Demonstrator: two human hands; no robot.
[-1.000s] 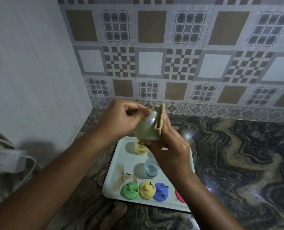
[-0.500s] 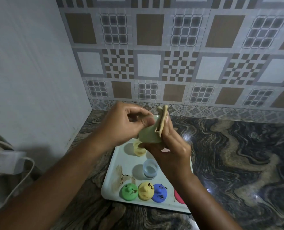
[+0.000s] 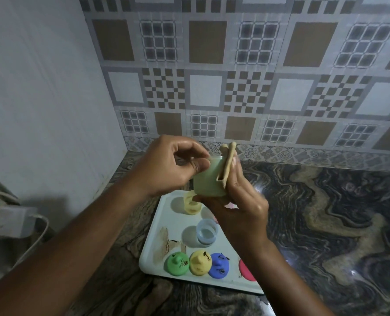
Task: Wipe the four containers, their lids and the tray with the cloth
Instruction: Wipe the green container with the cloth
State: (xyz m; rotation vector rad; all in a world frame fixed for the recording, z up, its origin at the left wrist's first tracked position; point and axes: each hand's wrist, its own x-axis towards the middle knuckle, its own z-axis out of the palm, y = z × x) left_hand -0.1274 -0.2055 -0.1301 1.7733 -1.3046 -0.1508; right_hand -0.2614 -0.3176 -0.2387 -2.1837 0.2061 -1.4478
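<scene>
Head view: at frame centre, the left hand (image 3: 166, 166) pinches the rim of the pale green container (image 3: 206, 181), held above the white tray (image 3: 160, 224). The right hand (image 3: 240, 209) clamps the folded cloth (image 3: 227, 166) against the container's side, thumb under its base. On the tray, lower centre, stand the yellow container (image 3: 190, 204) and the blue container (image 3: 207, 232), with the green lid (image 3: 176, 263), yellow lid (image 3: 200, 262), blue lid (image 3: 219, 266) and red lid (image 3: 246, 270) in a row along its lower edge.

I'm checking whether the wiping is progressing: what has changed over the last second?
Very little. The left hand still pinches the green container at its rim and the right hand still presses the cloth to its side. The container may have turned slightly: the glint beside the cloth is gone. Everything on the tray stayed put.
</scene>
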